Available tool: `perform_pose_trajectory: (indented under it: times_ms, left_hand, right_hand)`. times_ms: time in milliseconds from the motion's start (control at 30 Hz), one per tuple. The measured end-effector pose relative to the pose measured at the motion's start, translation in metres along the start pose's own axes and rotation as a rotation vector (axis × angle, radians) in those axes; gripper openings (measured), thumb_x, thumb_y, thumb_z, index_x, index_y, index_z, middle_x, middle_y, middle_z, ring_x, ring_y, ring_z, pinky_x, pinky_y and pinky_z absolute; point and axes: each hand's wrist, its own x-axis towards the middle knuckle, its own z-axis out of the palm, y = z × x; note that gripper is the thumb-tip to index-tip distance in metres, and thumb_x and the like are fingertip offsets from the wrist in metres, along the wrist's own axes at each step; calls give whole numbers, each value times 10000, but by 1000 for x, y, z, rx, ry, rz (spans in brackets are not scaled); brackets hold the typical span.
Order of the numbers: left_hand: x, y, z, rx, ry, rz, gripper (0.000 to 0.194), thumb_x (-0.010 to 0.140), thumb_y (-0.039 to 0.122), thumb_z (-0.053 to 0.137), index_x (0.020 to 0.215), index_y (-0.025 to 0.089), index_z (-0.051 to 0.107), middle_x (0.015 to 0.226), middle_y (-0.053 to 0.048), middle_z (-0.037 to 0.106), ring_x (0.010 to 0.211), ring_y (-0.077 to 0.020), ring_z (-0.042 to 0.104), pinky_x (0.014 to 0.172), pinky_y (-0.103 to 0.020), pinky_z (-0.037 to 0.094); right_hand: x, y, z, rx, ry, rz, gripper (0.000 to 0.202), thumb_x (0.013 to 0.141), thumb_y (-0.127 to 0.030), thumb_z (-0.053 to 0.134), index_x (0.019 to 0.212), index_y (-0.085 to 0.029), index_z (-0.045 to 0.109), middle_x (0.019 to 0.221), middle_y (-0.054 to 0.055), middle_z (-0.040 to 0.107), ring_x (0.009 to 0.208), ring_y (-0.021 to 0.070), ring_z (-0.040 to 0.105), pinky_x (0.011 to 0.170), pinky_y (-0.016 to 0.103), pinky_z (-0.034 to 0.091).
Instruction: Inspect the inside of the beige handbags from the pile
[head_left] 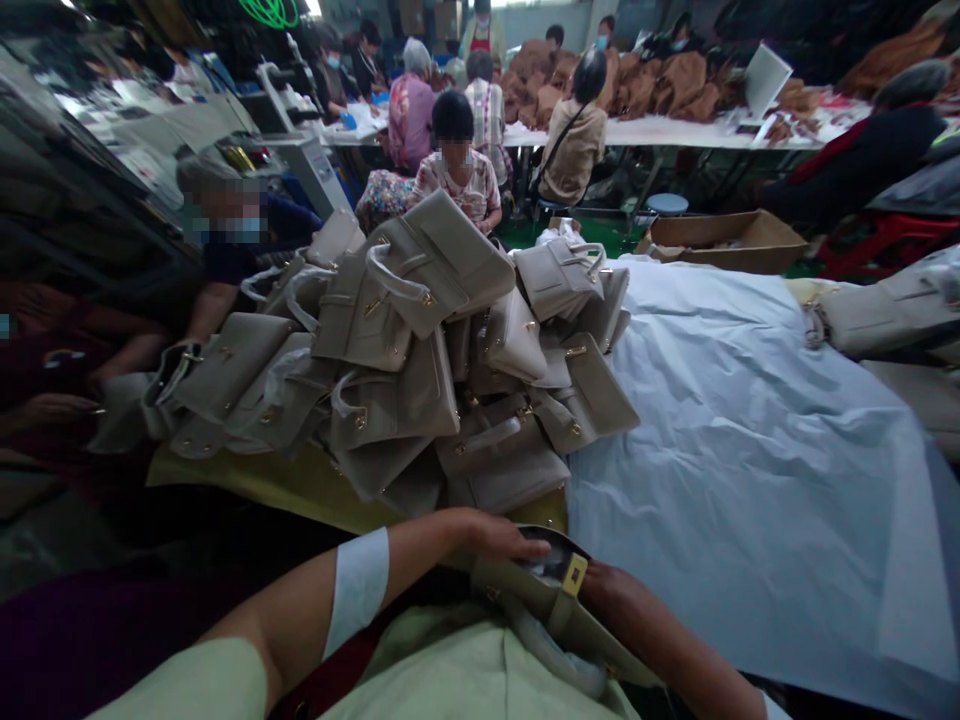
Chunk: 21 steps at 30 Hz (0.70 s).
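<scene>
A beige handbag rests tilted against my body at the table's near edge, its mouth open and dark inside. A gold clasp plate sits on a strap at its rim, and a handle in pale wrapping hangs toward me. My left hand grips the far left rim, thumb laid along the opening. At the right end of the mouth is my right hand, its fingers hidden inside the bag. Just beyond lies a heap of similar beige handbags, several with wrapped handles and gold fittings.
White sheeting covers the table's right side; yellowish sheeting shows under the heap. More beige bags lie far right. An open cardboard box stands beyond the table. Co-workers sit at left and behind, near piled brown material.
</scene>
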Motion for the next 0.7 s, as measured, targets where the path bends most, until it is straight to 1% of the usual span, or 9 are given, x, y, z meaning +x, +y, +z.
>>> perform_pose_trajectory:
  times_ms: [100, 200, 267, 333, 367, 433, 500, 600, 700]
  left_hand:
    - [-26, -9, 4, -78, 66, 111, 565, 1024, 619, 609, 1316, 162, 769, 1366, -83, 759, 1337, -319, 655, 1165, -393, 495]
    - [-42, -19, 16, -56, 272, 272, 618, 758, 524, 936, 1279, 220, 802, 1545, -110, 657, 1454, -350, 580, 1248, -445, 431]
    - [-40, -25, 24, -11, 425, 308, 481, 688, 377, 983, 1115, 204, 844, 1656, -139, 549, 1531, -376, 497, 1291, -483, 376]
    - [-31, -30, 29, -69, 461, 294, 266, 707, 259, 938, 933, 172, 829, 1671, -146, 531, 1545, -371, 486, 1273, -475, 399]
    - [-25, -32, 29, -131, 448, 284, 194, 731, 228, 905, 883, 159, 806, 1650, -144, 557, 1527, -358, 513, 1253, -459, 423]
    - [-13, -38, 29, -250, 422, 286, 129, 794, 210, 841, 881, 145, 772, 1579, -136, 631, 1456, -319, 594, 1207, -423, 472]
    - [-6, -44, 31, -250, 460, 333, 126, 833, 206, 815, 931, 145, 764, 1518, -125, 684, 1422, -294, 622, 1210, -418, 472]
    - [-4, -54, 41, -46, 599, 537, 110, 885, 230, 820, 965, 165, 783, 1384, -122, 768, 1389, -286, 644, 1233, -441, 458]
    - [-9, -61, 56, 106, 618, 875, 212, 1060, 334, 663, 1082, 187, 814, 1208, -114, 836, 1176, -245, 767, 1096, -381, 566]
  right_hand:
    - [-24, 15, -10, 266, 88, 187, 523, 1059, -494, 418, 1151, -203, 843, 1070, 142, 842, 986, 288, 792, 935, 408, 622]
    - [-47, 21, -17, 373, 123, 227, 580, 971, -652, 565, 1282, -226, 806, 1383, 184, 762, 1265, 355, 723, 1093, 486, 570]
    - [-50, 18, -18, 239, 95, 217, 557, 842, -570, 756, 1307, -265, 797, 1659, 173, 559, 1482, 389, 567, 1201, 520, 484]
    - [-43, 14, -18, 133, 33, 222, 388, 827, -430, 767, 1164, -248, 827, 1730, 155, 469, 1502, 379, 543, 1203, 492, 472]
    - [-37, 13, -18, 137, 2, 219, 302, 865, -390, 711, 1089, -223, 824, 1656, 165, 557, 1419, 354, 616, 1153, 459, 506]
    - [-24, 13, -18, 200, -23, 198, 275, 929, -358, 587, 1001, -185, 789, 1305, 154, 773, 1123, 287, 741, 977, 383, 570]
    - [-16, 12, -19, 204, 4, 178, 276, 933, -351, 558, 981, -177, 767, 1049, 108, 800, 950, 251, 735, 873, 346, 564]
    - [-20, 3, -20, 91, 40, 120, 262, 936, -364, 582, 946, -192, 780, 1121, 123, 779, 1024, 252, 708, 909, 343, 528]
    - [-36, -12, -18, 123, -51, 63, 439, 989, -559, 560, 913, -188, 784, 999, 102, 752, 915, 229, 665, 834, 321, 485]
